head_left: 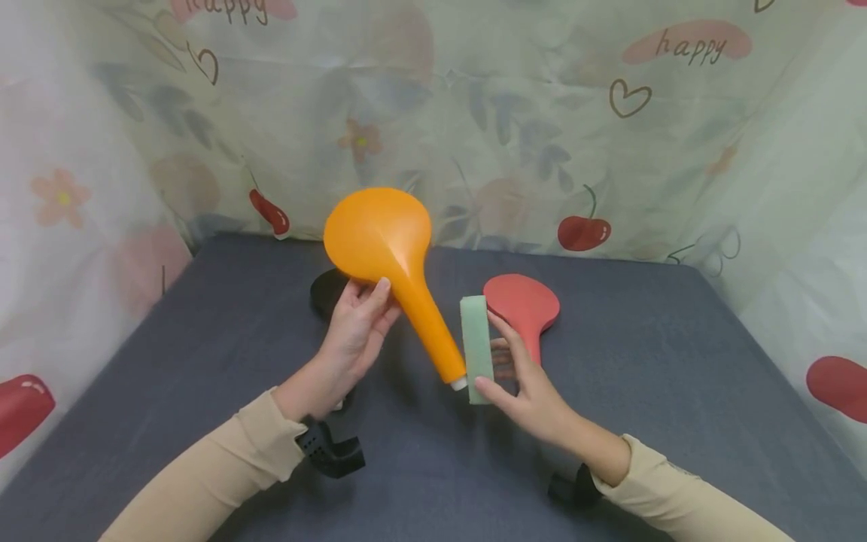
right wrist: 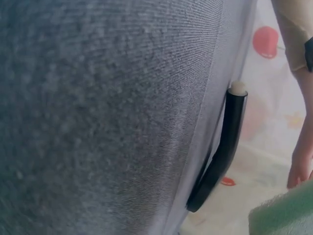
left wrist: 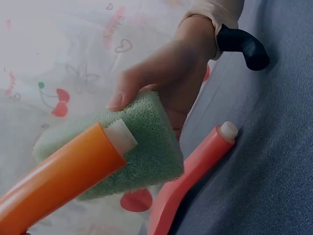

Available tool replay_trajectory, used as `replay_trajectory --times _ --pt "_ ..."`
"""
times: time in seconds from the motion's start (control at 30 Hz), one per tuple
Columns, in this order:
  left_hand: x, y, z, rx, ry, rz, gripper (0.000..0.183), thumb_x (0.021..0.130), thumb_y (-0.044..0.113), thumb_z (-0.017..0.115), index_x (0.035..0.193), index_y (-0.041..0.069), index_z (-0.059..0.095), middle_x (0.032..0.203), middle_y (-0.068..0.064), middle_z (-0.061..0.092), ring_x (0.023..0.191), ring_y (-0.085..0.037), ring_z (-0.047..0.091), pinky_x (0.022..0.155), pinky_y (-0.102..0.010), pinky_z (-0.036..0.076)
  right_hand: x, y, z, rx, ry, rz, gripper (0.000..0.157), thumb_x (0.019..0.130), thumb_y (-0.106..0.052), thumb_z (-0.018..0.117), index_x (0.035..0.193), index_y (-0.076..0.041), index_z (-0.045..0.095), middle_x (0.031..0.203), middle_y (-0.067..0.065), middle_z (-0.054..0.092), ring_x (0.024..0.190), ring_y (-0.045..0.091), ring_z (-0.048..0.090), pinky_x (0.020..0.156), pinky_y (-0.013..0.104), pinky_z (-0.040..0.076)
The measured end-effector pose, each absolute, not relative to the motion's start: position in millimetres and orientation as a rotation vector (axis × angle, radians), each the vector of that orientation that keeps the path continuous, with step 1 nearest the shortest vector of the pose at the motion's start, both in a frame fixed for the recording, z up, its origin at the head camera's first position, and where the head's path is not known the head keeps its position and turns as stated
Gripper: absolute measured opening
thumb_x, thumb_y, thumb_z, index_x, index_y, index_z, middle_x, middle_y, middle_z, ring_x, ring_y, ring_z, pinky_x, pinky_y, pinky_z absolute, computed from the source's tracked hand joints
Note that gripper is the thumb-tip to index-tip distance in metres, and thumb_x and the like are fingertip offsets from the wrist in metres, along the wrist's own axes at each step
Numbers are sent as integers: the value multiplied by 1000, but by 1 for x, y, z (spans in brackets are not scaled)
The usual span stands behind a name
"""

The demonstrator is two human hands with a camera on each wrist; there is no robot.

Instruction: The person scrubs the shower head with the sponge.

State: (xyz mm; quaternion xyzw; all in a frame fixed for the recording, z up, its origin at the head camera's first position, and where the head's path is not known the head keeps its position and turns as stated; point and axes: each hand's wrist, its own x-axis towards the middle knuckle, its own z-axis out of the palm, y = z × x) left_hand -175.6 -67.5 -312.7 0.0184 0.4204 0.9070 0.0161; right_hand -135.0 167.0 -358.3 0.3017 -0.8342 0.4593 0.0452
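Observation:
My left hand (head_left: 355, 331) holds an orange handheld shower head (head_left: 389, 248) by its underside near the neck, thumb on the rim. The shower head is tilted, its round head up and left and its handle slanting down right. At the handle's end shows a white threaded connector (left wrist: 121, 136). My right hand (head_left: 531, 388) grips a green sponge block (head_left: 477, 350) between thumb and fingers, upright beside that connector. In the left wrist view the sponge (left wrist: 151, 147) is right behind the threaded end; whether they touch I cannot tell. The orange head's spray face is hidden.
On the dark grey cloth-covered table (head_left: 420, 474) lie a red shower head (head_left: 521, 301) behind my right hand and a black shower head (right wrist: 227, 142), partly hidden behind my left hand in the head view. Printed curtains (head_left: 474, 135) stand at the back and both sides.

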Motion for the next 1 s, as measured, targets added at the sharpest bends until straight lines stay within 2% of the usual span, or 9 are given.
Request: replay_trajectory --times 0.17,0.23,0.4,0.47,0.63,0.7,0.77,0.9,1.0 --pt "-175 -67 -313 0 1313 2816 21 99 8 41 116 19 41 100 5 54 86 -7 58 82 -20 52 -133 166 -354 963 -2439 1247 79 81 -9 67 146 -17 24 126 8 46 106 16 49 81 29 50" --pt "-176 -67 -314 -30 1328 2818 21 99 9 42 116 19 41 99 5 54 85 -6 58 81 -20 52 -130 164 -351 1008 -2382 1133 71 81 -17 69 142 -15 33 125 10 44 108 17 46 80 31 50" --pt "-176 -67 -315 -92 1367 2807 22 98 10 44 118 20 41 103 5 53 86 -6 58 79 -18 51 -129 160 -348 1179 -2213 716 48 85 -42 59 128 -21 54 124 19 44 111 26 44 81 38 48" --pt "-176 -68 -316 -118 1382 2799 22 98 11 45 118 21 41 106 4 52 87 -6 58 79 -18 51 -129 159 -349 1253 -2120 548 44 82 -38 64 123 -24 58 122 20 46 110 27 44 81 40 45" --pt "-175 -71 -317 -159 1412 2797 28 98 14 45 125 20 39 111 3 50 90 -7 57 80 -19 52 -127 158 -354 1343 -1930 249 65 57 -21 82 118 -30 63 118 18 52 101 28 46 82 37 42" --pt "-175 -72 -317 -166 1404 2799 33 98 15 44 130 19 36 114 4 50 93 -7 56 83 -20 52 -126 159 -356 1342 -1919 209 70 52 -20 84 118 -31 63 117 17 53 100 27 45 82 36 42" --pt "-175 -73 -316 -169 1386 2801 37 98 15 43 134 19 33 116 4 49 97 -8 56 86 -20 52 -126 162 -357 1331 -1959 249 69 54 -17 83 119 -30 62 119 17 52 102 28 45 83 38 42" --pt "-174 -74 -314 -169 1358 2807 40 98 16 44 136 18 31 119 4 49 104 -10 54 96 -25 49 -128 169 -358 1201 -2118 499 46 77 -28 69 121 -20 58 121 21 46 108 29 45 81 42 47" --pt "-174 -74 -312 -162 1338 2819 40 98 15 43 136 18 32 119 4 49 104 -10 53 100 -27 46 -131 171 -360 1050 -2237 774 52 85 -36 61 126 -8 47 123 20 44 108 28 48 79 42 50"
